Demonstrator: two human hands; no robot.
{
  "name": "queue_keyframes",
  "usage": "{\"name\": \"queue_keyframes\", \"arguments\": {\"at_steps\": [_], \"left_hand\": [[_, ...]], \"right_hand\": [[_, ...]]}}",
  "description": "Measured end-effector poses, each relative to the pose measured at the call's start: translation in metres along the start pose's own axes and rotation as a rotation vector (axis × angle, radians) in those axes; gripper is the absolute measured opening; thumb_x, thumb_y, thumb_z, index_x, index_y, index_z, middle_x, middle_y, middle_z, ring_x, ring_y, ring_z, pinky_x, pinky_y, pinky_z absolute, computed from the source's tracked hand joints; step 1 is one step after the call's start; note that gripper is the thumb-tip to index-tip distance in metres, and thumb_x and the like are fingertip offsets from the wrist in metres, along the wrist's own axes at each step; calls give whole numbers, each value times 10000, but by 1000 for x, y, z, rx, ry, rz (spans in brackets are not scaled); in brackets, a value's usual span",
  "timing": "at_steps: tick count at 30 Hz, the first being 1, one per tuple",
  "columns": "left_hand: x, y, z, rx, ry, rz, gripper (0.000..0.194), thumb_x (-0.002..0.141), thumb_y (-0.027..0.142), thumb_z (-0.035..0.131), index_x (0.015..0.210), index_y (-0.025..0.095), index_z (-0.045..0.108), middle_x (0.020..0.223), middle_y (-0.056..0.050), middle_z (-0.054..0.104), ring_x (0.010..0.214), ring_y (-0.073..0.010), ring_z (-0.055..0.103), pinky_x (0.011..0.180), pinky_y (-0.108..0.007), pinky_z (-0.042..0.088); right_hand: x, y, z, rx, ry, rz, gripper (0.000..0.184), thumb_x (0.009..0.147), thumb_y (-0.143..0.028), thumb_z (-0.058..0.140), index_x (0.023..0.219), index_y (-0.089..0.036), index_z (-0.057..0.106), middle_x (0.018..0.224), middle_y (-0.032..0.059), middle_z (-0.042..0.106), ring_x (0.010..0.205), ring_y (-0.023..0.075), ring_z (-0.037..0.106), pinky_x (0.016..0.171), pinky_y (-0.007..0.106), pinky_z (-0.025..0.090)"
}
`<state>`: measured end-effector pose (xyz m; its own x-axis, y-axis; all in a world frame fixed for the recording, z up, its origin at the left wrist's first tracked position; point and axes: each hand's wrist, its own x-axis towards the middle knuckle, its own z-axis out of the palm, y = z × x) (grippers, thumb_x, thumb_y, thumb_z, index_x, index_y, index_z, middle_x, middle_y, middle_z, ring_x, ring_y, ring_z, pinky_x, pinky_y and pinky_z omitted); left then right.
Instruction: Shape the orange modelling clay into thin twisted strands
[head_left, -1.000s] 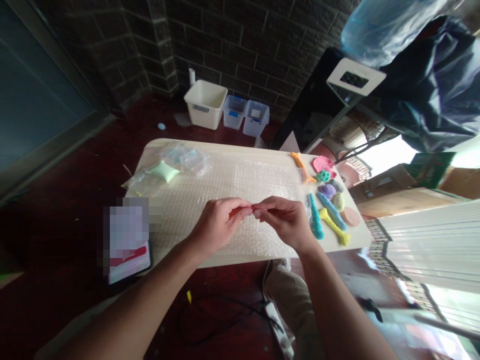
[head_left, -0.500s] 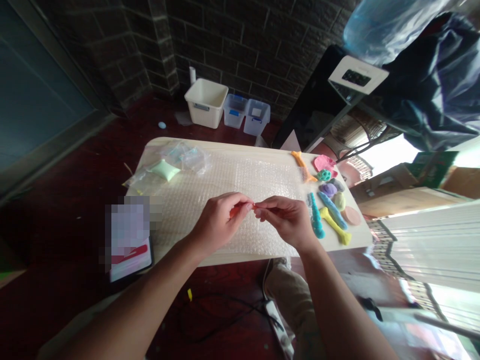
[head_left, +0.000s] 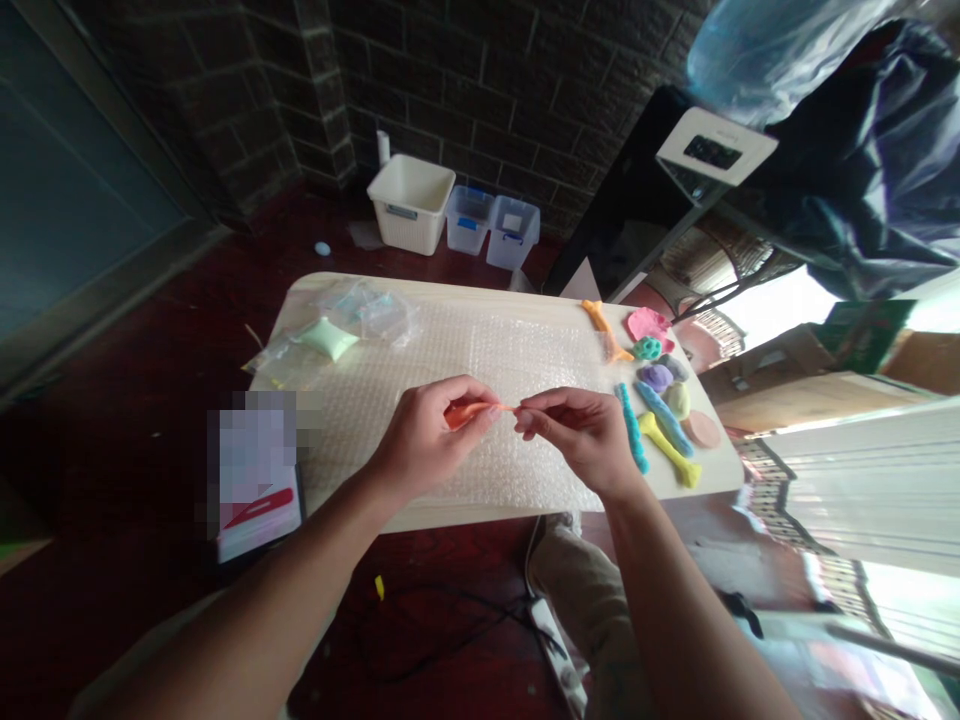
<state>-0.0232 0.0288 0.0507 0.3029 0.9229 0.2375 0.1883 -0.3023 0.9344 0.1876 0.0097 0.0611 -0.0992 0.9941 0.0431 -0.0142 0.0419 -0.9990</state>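
Orange modelling clay (head_left: 461, 413) is pinched in both hands above the bubble wrap (head_left: 499, 465). My left hand (head_left: 427, 440) is closed round its thicker part, which shows between thumb and fingers. A thin strand of it runs across to the fingertips of my right hand (head_left: 585, 435), closed in a pinch on its end. Just right of my right hand lie a teal bumpy strip (head_left: 632, 432), a blue strip (head_left: 666, 420) and a yellow bone-shaped piece (head_left: 670, 450).
An orange bone-shaped piece (head_left: 606, 330), a pink piece (head_left: 649, 326) and a purple piece (head_left: 655, 377) lie at the table's right end. A pale green packet (head_left: 328, 339) rests at the left. A tablet (head_left: 259, 525), partly blurred, stands by the left edge. Bins (head_left: 412, 225) stand behind.
My hands have drawn slightly apart, the left one moving left. The orange clay between them is now pulled into a thin strand, and more of it shows in my left hand.
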Motion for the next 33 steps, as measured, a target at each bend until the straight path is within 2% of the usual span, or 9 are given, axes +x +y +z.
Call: {"name": "queue_keyframes", "arguments": {"at_steps": [5,13,19,24,30,33], "left_hand": [[1,3,-1,-89,-29,1,162,945,330,694,975,207,796,960,-28,807,888,-169,745,791,-258,547],[0,3,-2,-111,-31,-53,185,920,353,725,943,187,803,912,-42,810,842,-179,744,735,-265,546],[-1,5,0,-157,-33,-48,191,903,336,744,1003,179,789,945,-48,808,855,-173,747,754,-258,561],[0,5,0,-129,-27,-35,171,927,344,719,956,194,796,921,-36,806,838,-168,739,730,-255,548],[0,6,0,-147,-31,-48,185,917,357,727,939,186,792,898,-39,803,818,-169,732,708,-255,546],[0,6,0,-157,-34,-47,179,919,347,723,921,179,787,864,-33,794,794,-160,723,696,-246,545]], "right_hand": [[-1,2,1,43,-19,24,232,723,-187,910,940,-228,840,840,52,819,718,161,750,689,287,627],[-3,-2,2,-74,-18,-21,67,804,-229,855,854,-189,834,735,65,798,649,160,727,632,288,611],[-3,-4,3,-47,-50,-1,53,832,-229,834,849,-183,816,737,63,793,654,148,721,632,267,598],[-3,-2,7,53,-22,-52,315,750,-160,885,1048,-230,813,877,46,816,763,172,752,727,312,626],[-4,-5,8,-103,-21,-69,71,819,-205,843,889,-205,834,767,47,789,672,152,708,627,284,583],[-4,-6,8,-120,-29,-54,18,840,-214,827,849,-198,826,716,39,770,643,140,693,609,271,570]]}}
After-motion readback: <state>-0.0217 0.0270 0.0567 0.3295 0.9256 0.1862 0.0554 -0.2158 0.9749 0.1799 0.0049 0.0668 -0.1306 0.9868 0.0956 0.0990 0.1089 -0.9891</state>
